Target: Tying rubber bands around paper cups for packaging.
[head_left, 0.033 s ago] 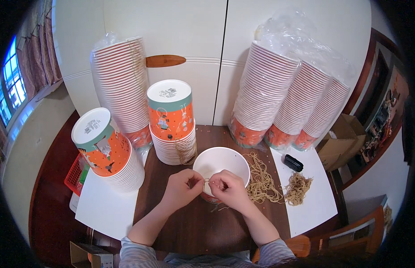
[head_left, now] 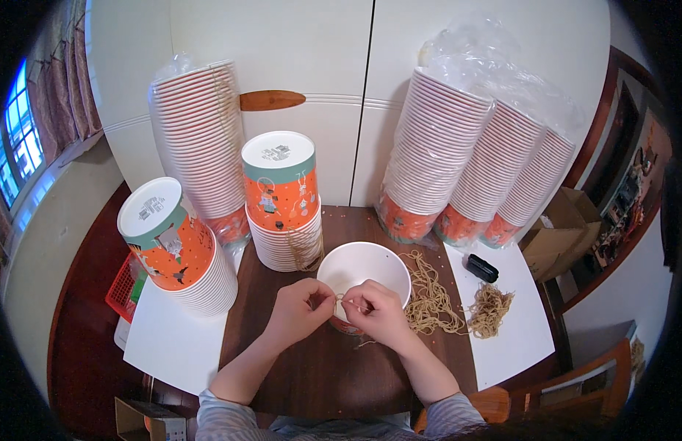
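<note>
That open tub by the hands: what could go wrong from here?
The thin strand between the left hand and right hand might slip from their pinch. Both are close to the open tub, so a knock could shift it. The loose string pile beside it looks tangled and could snag.

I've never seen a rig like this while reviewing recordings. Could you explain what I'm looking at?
There is no machine here, just a person's bare hands. The view comes from a wide fisheye camera on their head, looking down, so straight edges bend.

The left hand and right hand pinch a thin tan strand over the near side of an open tub. On the table, right of the tub, lie loose tan cords, a smaller bundle and a black object. Around them stand paper-tub stacks, some in clear plastic.
</note>
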{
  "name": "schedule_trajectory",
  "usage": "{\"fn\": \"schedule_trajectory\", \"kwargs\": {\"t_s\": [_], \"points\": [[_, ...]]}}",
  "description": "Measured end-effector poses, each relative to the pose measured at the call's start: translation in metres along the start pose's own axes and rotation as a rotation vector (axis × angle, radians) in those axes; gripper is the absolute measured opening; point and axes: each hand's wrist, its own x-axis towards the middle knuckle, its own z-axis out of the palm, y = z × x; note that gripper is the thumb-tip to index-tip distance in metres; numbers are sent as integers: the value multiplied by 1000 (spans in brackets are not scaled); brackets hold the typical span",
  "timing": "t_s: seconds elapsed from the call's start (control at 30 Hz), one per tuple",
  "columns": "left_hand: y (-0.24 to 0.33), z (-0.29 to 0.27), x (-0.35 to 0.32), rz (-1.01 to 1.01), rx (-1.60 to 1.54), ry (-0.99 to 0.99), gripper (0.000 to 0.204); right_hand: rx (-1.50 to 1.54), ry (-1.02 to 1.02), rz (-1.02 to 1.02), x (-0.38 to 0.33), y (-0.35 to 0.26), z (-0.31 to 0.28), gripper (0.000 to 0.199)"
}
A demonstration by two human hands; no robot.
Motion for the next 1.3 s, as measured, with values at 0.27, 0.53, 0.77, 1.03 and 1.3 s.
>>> {"fn": "schedule_trajectory", "kwargs": {"t_s": [0.27,0.53,0.77,1.03,1.3], "points": [[4,-1,-1,-70,-71,-38,8,-183,95,-181,0,-1,5,16],[6,0,0,-28,-25,-30,8,-311,130,-231,-2,4,8,14],[6,-1,0,-31,-6,-30,9,-329,140,-243,-2,5,10,14],[2,-2,2,-33,-19,-24,8,-351,124,-267,-2,4,8,17],[-4,-3,2,-124,-103,-54,8,-304,94,-237,-1,1,6,18]]}}
